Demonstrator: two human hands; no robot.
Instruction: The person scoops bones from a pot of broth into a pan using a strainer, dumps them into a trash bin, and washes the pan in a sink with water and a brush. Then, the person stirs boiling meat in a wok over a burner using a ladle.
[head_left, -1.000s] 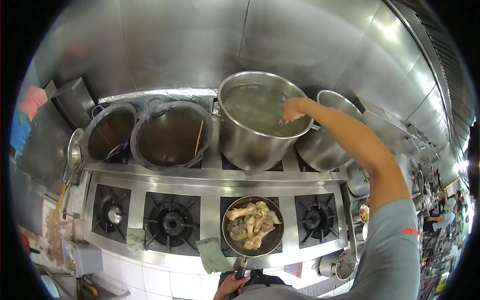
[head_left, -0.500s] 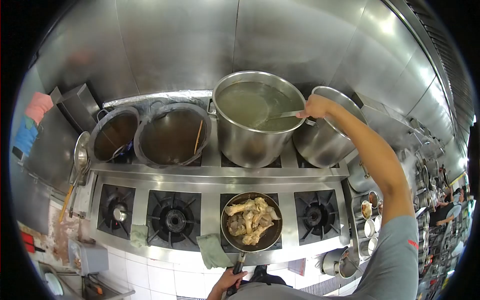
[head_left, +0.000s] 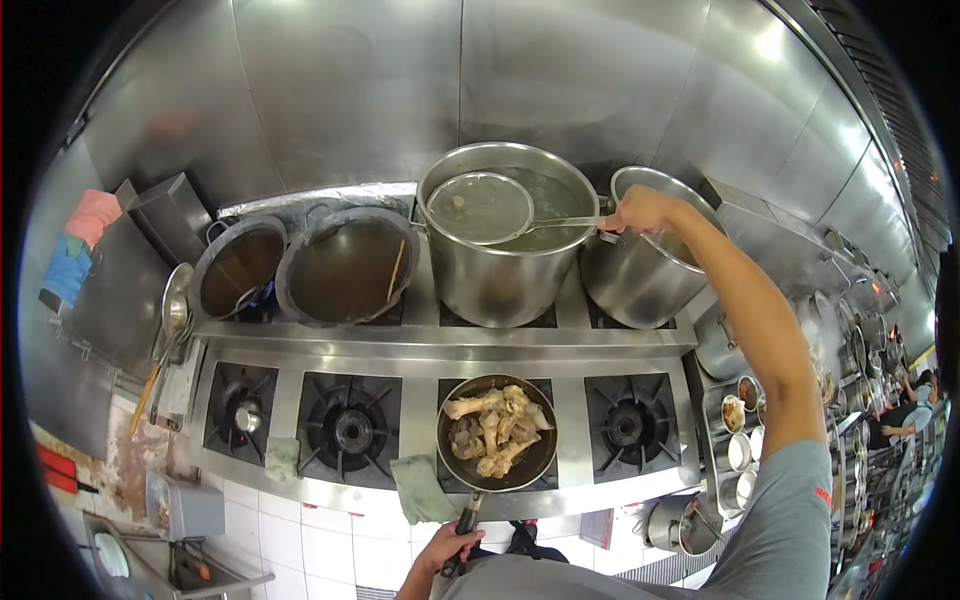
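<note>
My right hand (head_left: 645, 212) is closed around the handle of a round mesh skimmer (head_left: 482, 208). The skimmer's basket shows at the top of a big steel stockpot (head_left: 490, 285) of cloudy liquid, with one small bit in the mesh. My left hand (head_left: 447, 545) grips the black handle of a frying pan (head_left: 497, 482), which sits over a front burner. Inside the pan lie several pieces of cooked meat on the bone (head_left: 505, 425).
Two dark pots of brown liquid (head_left: 345, 270) stand at the back left, one with a wooden stick. Another tall steel pot (head_left: 640, 275) is right of the stockpot. Green cloths (head_left: 420, 487) hang over the stove's front edge. Ladles (head_left: 172, 310) hang at the left.
The skimmer's basket has risen from under the liquid to the surface and now shows clearly. My left hand still holds the pan, which has barely moved.
</note>
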